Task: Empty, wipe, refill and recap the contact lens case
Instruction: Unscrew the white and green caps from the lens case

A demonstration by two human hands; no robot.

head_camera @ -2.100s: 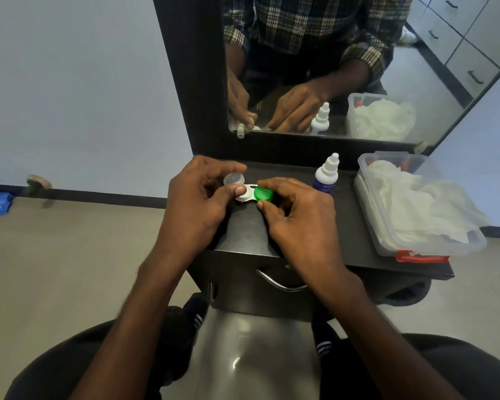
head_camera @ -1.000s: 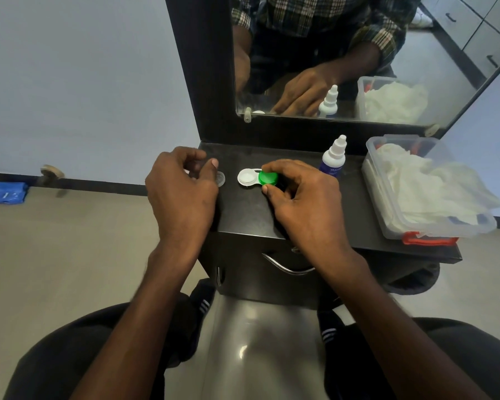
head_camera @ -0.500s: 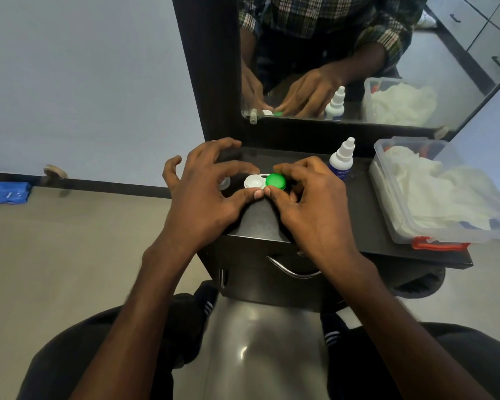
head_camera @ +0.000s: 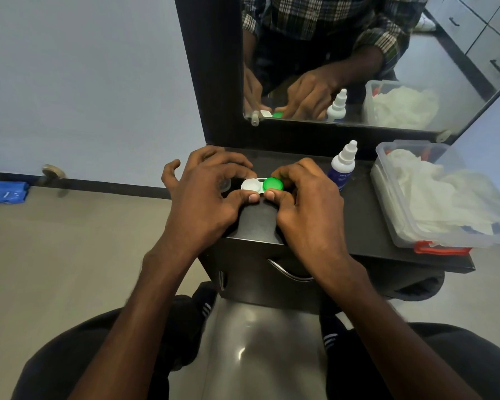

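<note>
The case (head_camera: pixel 261 186) lies flat on the black counter (head_camera: pixel 364 226), in front of the mirror (head_camera: pixel 358 53). My left hand (head_camera: pixel 205 194) pinches its white end — thumb near side, fingers far side. My right hand (head_camera: pixel 306 197) pinches the green cap (head_camera: pixel 273 184) likewise. A clear cap (head_camera: pixel 224 185) lies beside my left fingers; the bottle (head_camera: pixel 342 166) stands to the right.

We seem to be seated at a salon-style dressing station: a dark-framed wall mirror (head_camera: pixel 358 53) rises behind a narrow black counter (head_camera: pixel 367 235) with a drawer handle (head_camera: pixel 289 272), cabinet drawers (head_camera: pixel 485 44) show in the reflection, and a plain tiled floor (head_camera: pixel 55 255) spreads around.
</note>
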